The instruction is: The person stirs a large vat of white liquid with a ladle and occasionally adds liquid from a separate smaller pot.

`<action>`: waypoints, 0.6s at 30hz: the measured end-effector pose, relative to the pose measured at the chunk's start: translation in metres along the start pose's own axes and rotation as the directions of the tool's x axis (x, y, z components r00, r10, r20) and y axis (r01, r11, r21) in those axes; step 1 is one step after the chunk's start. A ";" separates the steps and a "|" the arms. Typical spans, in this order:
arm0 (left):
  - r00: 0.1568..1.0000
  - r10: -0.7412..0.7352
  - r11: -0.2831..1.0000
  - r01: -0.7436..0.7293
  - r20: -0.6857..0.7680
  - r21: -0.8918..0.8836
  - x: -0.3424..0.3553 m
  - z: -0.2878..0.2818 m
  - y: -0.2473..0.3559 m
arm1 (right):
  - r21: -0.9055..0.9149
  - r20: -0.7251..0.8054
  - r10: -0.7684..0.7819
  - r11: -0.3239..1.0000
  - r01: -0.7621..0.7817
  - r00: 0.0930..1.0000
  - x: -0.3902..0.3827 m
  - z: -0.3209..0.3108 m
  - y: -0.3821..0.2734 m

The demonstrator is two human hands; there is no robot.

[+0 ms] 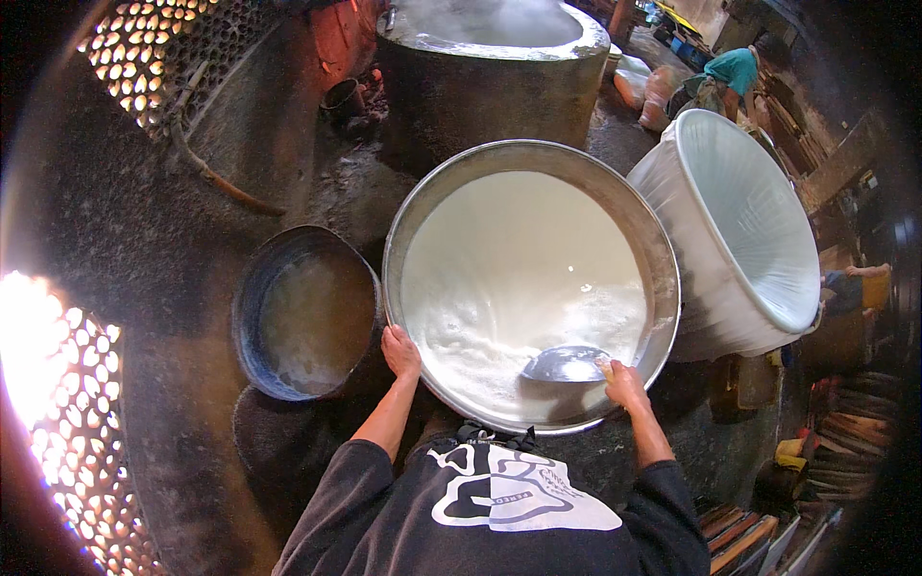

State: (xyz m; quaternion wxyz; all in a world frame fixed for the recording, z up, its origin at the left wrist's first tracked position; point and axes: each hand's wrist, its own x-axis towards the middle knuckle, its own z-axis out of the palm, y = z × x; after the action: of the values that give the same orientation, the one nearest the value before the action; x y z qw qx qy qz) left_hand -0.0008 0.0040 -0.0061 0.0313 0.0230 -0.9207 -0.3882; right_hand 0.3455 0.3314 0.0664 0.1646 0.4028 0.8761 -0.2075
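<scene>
The person's right hand [626,386] is closed around the near end of a shiny metal scoop [562,365], which sits in the milky liquid [514,254] near the vat's lower right edge. I see its long axis running roughly left to right, rounded end pointing left. The left hand [401,352] touches the metal vat [531,158] at its left rim; whether it grips, I can't tell.

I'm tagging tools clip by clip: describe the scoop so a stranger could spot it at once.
Find the wide round vat of milky liquid at centre. Near its lower right rim, the right hand holds the scoop. Small, shiny and oval, it differs from the far larger dark tub and white-lined tub either side.
</scene>
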 end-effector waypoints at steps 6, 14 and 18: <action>1.000 -0.013 0.998 0.012 -0.020 -0.064 -0.002 -0.001 0.001 | -0.022 -0.140 -0.081 0.997 0.079 0.987 -0.028 -0.079 0.040; 1.000 -0.015 0.999 0.015 -0.012 -0.040 0.000 0.000 0.004 | 0.089 -0.617 -0.059 0.985 0.145 0.785 0.070 -0.094 0.055; 1.000 -0.004 1.000 0.004 0.004 -0.027 0.001 -0.002 0.005 | 0.139 -0.588 -0.020 0.982 0.125 0.808 0.137 -0.033 0.050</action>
State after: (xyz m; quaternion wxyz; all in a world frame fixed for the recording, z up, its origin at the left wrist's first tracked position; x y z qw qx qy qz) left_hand -0.0015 0.0056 -0.0007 0.0292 0.0239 -0.9153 -0.4009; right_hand 0.2956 0.4647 0.0208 -0.1557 0.4258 0.8779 -0.1541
